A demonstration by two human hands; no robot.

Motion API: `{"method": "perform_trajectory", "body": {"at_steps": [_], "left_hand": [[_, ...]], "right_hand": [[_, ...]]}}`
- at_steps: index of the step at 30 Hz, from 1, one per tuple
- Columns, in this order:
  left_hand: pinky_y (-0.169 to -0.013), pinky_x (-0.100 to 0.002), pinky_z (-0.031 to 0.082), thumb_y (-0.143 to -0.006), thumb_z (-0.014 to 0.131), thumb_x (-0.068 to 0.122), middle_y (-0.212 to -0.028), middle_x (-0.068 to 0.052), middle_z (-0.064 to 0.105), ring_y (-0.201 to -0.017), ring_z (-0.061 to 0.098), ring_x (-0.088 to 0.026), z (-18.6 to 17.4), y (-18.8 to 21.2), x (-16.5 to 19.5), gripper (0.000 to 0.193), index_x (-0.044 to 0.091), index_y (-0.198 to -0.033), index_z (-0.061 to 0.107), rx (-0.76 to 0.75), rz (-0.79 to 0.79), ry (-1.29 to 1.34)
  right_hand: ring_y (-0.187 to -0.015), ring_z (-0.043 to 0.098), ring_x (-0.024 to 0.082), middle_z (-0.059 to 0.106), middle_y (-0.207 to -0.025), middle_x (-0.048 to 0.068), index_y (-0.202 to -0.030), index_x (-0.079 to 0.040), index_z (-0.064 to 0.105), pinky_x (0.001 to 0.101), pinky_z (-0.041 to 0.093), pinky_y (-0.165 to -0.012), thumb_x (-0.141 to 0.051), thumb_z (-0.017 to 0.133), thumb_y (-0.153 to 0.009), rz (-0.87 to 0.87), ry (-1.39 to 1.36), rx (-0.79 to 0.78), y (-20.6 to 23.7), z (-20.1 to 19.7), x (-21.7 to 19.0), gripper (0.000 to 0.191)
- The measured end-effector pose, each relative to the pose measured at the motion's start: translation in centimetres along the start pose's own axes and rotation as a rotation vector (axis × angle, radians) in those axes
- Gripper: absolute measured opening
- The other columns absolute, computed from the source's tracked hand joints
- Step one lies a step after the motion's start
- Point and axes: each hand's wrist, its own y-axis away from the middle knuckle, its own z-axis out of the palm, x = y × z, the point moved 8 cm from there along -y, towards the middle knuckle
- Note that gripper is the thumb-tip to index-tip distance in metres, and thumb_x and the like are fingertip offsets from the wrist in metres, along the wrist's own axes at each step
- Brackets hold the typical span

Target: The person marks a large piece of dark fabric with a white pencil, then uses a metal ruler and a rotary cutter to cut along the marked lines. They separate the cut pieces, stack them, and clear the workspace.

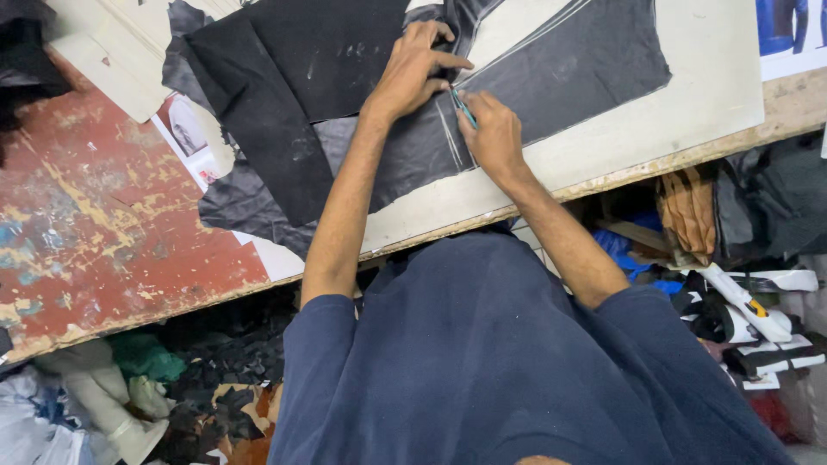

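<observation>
We see both hands at work on a dark leather piece [551, 65] laid flat on a white board [715, 77], which sits on the worktable. The left hand [412, 73] lies palm down on the leather, fingers spread and pressing it flat, forefinger pointing right toward the other hand. It pinches nothing.

The right hand [493, 133] is closed around a thin teal pen [463, 108]; thumb and fingers pinch it, tip down on the leather just beside the left forefinger. The two hands are near, almost touching. The pen tip sits at a pale marked line [448, 138] running down the leather; the tip itself is too small to tell whether it touches exactly on the line.

A second black piece [276, 77], folded over itself, lies left of the left hand and overlaps the leather under the left wrist. Left of that, the bare table [95, 224] shows red, badly chipped paint. A printed paper sheet [194, 133] pokes out from under the black piece.

Both forearms are bare; we see a navy shirt [482, 344] filling the lower middle. Below the table edge, scrap heaps [207, 379] on the left, and on the right a brown folded item [689, 211] and black-and-white bits [767, 336].
</observation>
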Motion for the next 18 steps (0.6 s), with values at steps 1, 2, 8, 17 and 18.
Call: {"method": "perform_trajectory", "body": {"at_steps": [1, 2, 8, 17, 18], "left_hand": [[-0.104, -0.044, 0.039, -0.065, 0.092, 0.010, -0.135, -0.009, 0.056, -0.126, 0.048, -0.032, 0.0, 0.3, 0.0, 0.057, 0.029, -0.118, 0.081, -0.016, 0.010, -0.015], [-0.104, -0.045, 0.038, -0.062, 0.092, 0.011, -0.137, -0.010, 0.054, -0.127, 0.046, -0.033, 0.2, 0.5, -0.1, 0.059, 0.030, -0.117, 0.082, -0.031, 0.016, -0.030], [-0.106, -0.044, 0.038, -0.062, 0.092, 0.012, -0.141, -0.011, 0.050, -0.130, 0.045, -0.033, 1.3, 1.1, -1.0, 0.056, 0.033, -0.113, 0.084, 0.012, 0.022, -0.100], [-0.107, -0.043, 0.039, -0.061, 0.090, 0.014, -0.139, -0.011, 0.052, -0.128, 0.047, -0.032, 1.7, 0.9, -0.2, 0.053, 0.031, -0.111, 0.085, 0.053, -0.013, -0.188], [-0.107, -0.044, 0.039, -0.061, 0.090, 0.014, -0.139, -0.012, 0.052, -0.129, 0.047, -0.032, 1.7, 0.8, 0.3, 0.052, 0.030, -0.110, 0.086, 0.068, -0.022, -0.193]], "right_hand": [[-0.084, 0.069, 0.040, 0.070, -0.095, 0.018, -0.114, -0.002, 0.073, 0.0472, 0.054, -0.071, -0.007, 0.077, -0.092, -0.008, 0.030, -0.008, -0.1, 0.2, -0.4, 0.023], [-0.083, 0.068, 0.040, 0.069, -0.094, 0.018, -0.113, -0.002, 0.073, 0.0481, 0.054, -0.071, -0.006, 0.077, -0.091, -0.015, 0.058, -0.021, -0.2, 0.3, -0.7, 0.024], [-0.089, 0.068, 0.042, 0.070, -0.099, 0.019, -0.110, -0.001, 0.071, 0.0503, 0.053, -0.076, -0.005, 0.076, -0.088, 0.011, 0.073, -0.114, -1.2, 1.3, 0.0, 0.023], [-0.084, 0.070, 0.043, 0.071, -0.107, 0.021, -0.123, -0.002, 0.069, 0.0502, 0.056, -0.073, -0.014, 0.068, -0.096, 0.176, 0.168, -0.392, 11.7, -3.0, -1.2, 0.029], [-0.078, 0.069, 0.044, 0.071, -0.105, 0.021, -0.123, -0.003, 0.071, 0.0508, 0.056, -0.069, -0.015, 0.068, -0.095, 0.212, 0.206, -0.459, 13.3, -3.4, -0.5, 0.031]]}}
